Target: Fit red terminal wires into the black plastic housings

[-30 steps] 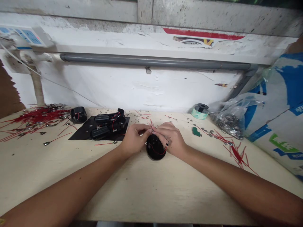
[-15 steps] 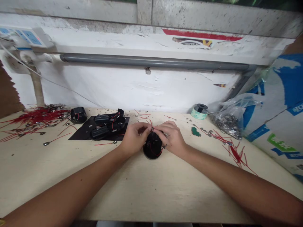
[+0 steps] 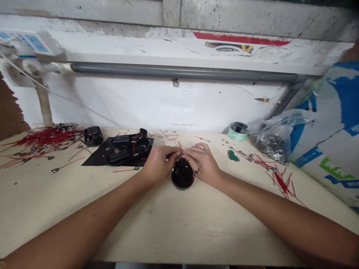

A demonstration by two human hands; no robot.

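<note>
Pinching at the far rim of the rounded black plastic housing, the left hand and right hand meet over thin red wires that fan out beyond their fingertips; each thumb and forefinger is closed with almost no gap, the wires caught between them; whether a small metal piece is also held is too small to tell.

Compared with half a second ago, the housing sits very slightly further to the right, its open side up; a finger of the right hand now stands out more from the rest, while both pinches remain at the same rim; this looks like a small readjustment around one joining point, not a release.

Beside the housing's right edge, a small dark part with red wire lies close against the right hand; left of the housing, a flat black sheet carries long ribbed black plastic shells; farther left spreads a tangled heap of red wires with metal discs; right of the housing lie an irregular green flat piece and, beyond it, a clear plastic bag of shiny metal pieces.
</note>
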